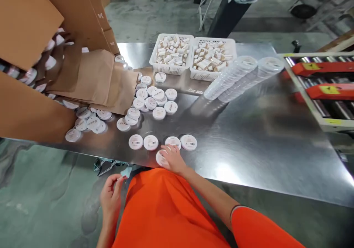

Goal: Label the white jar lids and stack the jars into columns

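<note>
My left hand (pixel 111 196) is off the table's front edge, its thumb and finger pinching a small pale-blue scrap (pixel 126 172). My right hand (pixel 174 160) is curled over a round white jar (pixel 161 159) near the table edge, partly covering it. Just behind are a white jar (pixel 173 141) partly hidden by my fingers, another jar (pixel 188 142) to its right, and two more to the left, one a labelled jar (pixel 151 143). These show small printed labels with barcodes. Farther back lies a loose pile of similar round jars (pixel 151 103), some with black lettering.
An open cardboard box (pixel 33 107) with jars and brown cardboard sheets (pixel 94 78) lies at left. Two white baskets (pixel 172 69) of small bottles stand at the back, beside nested clear plastic stacks (pixel 232 77). A roller conveyor (pixel 326 89) adjoins the metal table (pixel 262 148). Blue strips (pixel 106 165) hang below.
</note>
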Motion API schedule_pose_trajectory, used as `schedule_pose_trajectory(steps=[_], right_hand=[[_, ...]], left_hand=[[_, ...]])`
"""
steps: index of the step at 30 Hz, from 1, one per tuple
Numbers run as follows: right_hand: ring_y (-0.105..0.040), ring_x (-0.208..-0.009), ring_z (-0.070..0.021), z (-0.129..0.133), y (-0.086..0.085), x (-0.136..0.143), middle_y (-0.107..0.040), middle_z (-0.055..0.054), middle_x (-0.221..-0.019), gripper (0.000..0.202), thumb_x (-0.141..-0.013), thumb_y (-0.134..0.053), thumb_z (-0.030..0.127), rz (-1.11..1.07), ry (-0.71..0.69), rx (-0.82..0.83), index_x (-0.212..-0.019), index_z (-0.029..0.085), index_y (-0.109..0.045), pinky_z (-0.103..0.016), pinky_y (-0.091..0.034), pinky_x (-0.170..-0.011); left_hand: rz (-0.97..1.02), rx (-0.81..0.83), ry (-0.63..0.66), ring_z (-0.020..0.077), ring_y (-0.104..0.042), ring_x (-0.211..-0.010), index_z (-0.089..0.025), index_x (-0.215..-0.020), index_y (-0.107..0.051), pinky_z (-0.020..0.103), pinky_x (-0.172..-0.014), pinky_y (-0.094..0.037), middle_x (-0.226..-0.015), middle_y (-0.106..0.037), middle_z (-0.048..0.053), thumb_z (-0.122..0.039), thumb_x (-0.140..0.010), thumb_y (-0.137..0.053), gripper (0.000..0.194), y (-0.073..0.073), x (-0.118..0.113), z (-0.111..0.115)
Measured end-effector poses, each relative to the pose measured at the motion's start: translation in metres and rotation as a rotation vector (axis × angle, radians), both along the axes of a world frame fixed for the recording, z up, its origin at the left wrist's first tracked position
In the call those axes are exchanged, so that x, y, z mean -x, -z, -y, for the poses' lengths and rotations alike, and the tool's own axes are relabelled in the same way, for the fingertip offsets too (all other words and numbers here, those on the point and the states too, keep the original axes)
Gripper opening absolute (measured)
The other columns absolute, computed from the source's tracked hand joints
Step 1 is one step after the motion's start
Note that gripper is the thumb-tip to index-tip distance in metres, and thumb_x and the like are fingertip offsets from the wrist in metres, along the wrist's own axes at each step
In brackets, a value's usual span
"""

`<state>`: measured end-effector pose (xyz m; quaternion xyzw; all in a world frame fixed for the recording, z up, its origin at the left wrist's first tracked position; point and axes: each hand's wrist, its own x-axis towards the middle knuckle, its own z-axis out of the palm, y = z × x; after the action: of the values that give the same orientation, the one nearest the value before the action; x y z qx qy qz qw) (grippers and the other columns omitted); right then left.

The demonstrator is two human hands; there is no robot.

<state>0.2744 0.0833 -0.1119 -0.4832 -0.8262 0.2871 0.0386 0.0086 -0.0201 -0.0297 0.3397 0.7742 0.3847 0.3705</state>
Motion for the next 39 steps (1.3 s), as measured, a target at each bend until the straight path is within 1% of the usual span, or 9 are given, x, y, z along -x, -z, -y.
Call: schedule_pose_trajectory(steps=[4,8,10,14,16,23,29,34,39], right_hand=[[-0.018,-0.141,-0.0405,0.001,0.036,-0.025,-0.033,-0.016,-0.153,0.063,-0.071,-0.07,0.033,0.189,-0.166,0.022,-0.13,0.021,-0.054,-0.064,-0.008,-0.11],[-0.025,-0.139,-0.0376,0.004,0.044,-0.017,-0.042,-0.017,-0.146,0.059,-0.071,-0.068,0.036,0.13,-0.174,-0.005,-0.126,0.02,-0.056,-0.061,-0.008,-0.111],[-0.03,-0.136,-0.0357,0.005,0.04,-0.018,-0.046,-0.016,-0.143,0.056,-0.071,-0.068,0.039,0.068,-0.107,-0.052,-0.122,0.02,-0.057,-0.059,-0.01,-0.112],[-0.032,-0.135,-0.0329,-0.003,0.034,-0.038,-0.044,-0.015,-0.144,0.052,-0.071,-0.066,0.043,0.032,0.222,-0.198,-0.117,0.019,-0.058,-0.051,-0.015,-0.113],[-0.032,-0.134,-0.0336,-0.012,0.038,-0.05,-0.045,-0.017,-0.143,0.052,-0.071,-0.066,0.043,0.079,0.315,-0.212,-0.115,0.018,-0.058,-0.052,-0.015,-0.112],[-0.034,-0.131,-0.038,-0.031,0.059,-0.056,-0.049,-0.02,-0.135,0.056,-0.061,-0.075,0.047,0.213,0.311,-0.171,-0.106,0.017,-0.059,-0.058,-0.01,-0.11],[-0.048,-0.114,-0.0302,-0.032,0.048,-0.058,-0.057,-0.014,-0.118,0.047,-0.064,-0.071,0.045,0.124,0.397,-0.264,-0.101,0.02,-0.058,-0.051,-0.015,-0.109],[-0.044,-0.116,-0.0328,-0.031,0.038,-0.092,-0.057,-0.014,-0.115,0.047,-0.066,-0.067,0.049,0.082,0.643,-0.381,-0.102,0.021,-0.055,-0.052,-0.019,-0.105],[-0.05,-0.104,-0.0303,-0.028,0.044,-0.115,-0.058,-0.015,-0.111,0.045,-0.064,-0.069,0.043,0.173,0.664,-0.264,-0.099,0.019,-0.054,-0.044,-0.033,-0.095]], left_hand=[[0.032,0.033,-0.022,0.0217,-0.068,-0.084,-0.02,-0.079,-0.064,0.028,-0.075,-0.05,-0.082,-0.074,0.005,-0.054,-0.072,-0.064,0.034,0.005,0.004,0.002],[0.035,0.054,-0.025,0.0232,-0.069,-0.082,-0.02,-0.079,-0.065,0.03,-0.075,-0.052,-0.08,-0.075,0.005,-0.058,-0.068,-0.066,0.04,0.005,0.003,-0.001],[0.028,0.061,-0.019,0.0237,-0.07,-0.082,-0.02,-0.079,-0.065,0.031,-0.075,-0.053,-0.08,-0.075,0.005,-0.06,-0.066,-0.066,0.042,0.004,0.002,-0.003],[0.023,0.069,-0.01,0.0248,-0.07,-0.082,-0.02,-0.079,-0.066,0.032,-0.074,-0.054,-0.08,-0.075,0.006,-0.061,-0.064,-0.067,0.044,0.003,0.003,-0.004],[0.026,0.073,-0.004,0.0251,-0.07,-0.081,-0.02,-0.079,-0.066,0.032,-0.073,-0.054,-0.08,-0.075,0.006,-0.062,-0.064,-0.067,0.044,0.005,0.004,-0.005],[0.032,0.088,0.03,0.0253,-0.07,-0.083,-0.02,-0.079,-0.065,0.031,-0.072,-0.054,-0.081,-0.075,0.007,-0.065,-0.063,-0.066,0.048,0.008,0.004,-0.011],[0.041,0.133,0.041,0.0263,-0.07,-0.085,-0.02,-0.079,-0.066,0.033,-0.076,-0.053,-0.083,-0.076,0.007,-0.067,-0.061,-0.066,0.05,0.014,0.004,-0.009],[0.068,0.132,-0.014,0.0252,-0.07,-0.084,-0.021,-0.08,-0.065,0.032,-0.076,-0.054,-0.081,-0.076,0.005,-0.064,-0.06,-0.069,0.048,0.012,0.008,-0.008],[0.07,0.147,0.01,0.0261,-0.07,-0.086,-0.02,-0.078,-0.065,0.033,-0.077,-0.054,-0.081,-0.076,0.006,-0.066,-0.058,-0.069,0.05,0.012,0.005,-0.014]])
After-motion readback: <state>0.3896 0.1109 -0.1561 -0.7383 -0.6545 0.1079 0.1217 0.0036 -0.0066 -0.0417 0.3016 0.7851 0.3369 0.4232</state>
